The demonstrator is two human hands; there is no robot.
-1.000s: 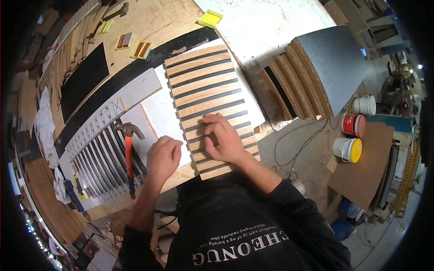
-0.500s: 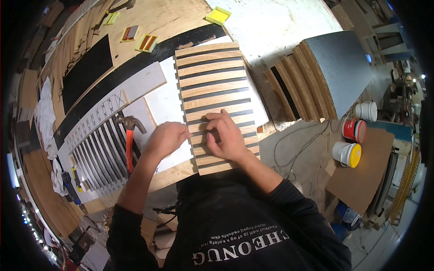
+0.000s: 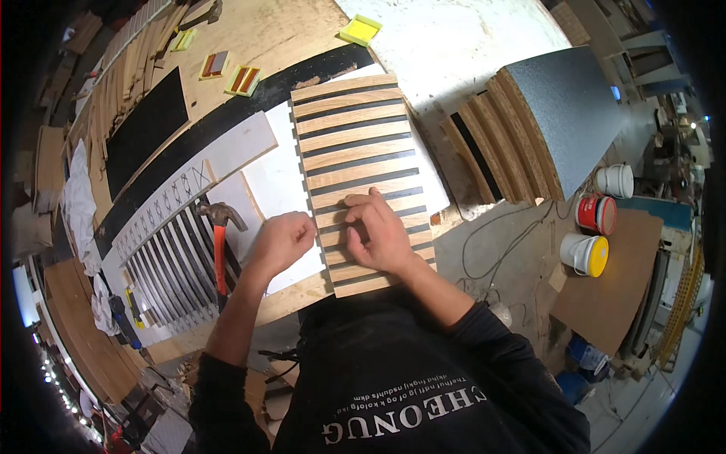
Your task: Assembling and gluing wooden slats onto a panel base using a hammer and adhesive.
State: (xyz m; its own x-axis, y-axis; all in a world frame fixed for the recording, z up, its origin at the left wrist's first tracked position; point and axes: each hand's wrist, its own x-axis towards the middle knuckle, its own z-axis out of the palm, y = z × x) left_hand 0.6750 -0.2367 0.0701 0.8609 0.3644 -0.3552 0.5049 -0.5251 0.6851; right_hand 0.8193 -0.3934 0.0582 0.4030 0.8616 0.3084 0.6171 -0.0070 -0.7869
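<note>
Slatted panel (image 3: pixel 355 151) under right hand (image 3: pixel 382 234), left hand (image 3: pixel 281 240) beside

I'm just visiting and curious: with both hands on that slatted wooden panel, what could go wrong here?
The slatted panel reaches the bench's near edge under the right hand, so a hard push might tip or slide it. The left hand works at the panel's side edge, where rough slats could give splinters. The red-handled hammer lies close to the left forearm and might get knocked.

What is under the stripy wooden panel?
The stripy wooden panel lies on a white board. Both hands, right hand and left hand, cover its near edge.
</note>
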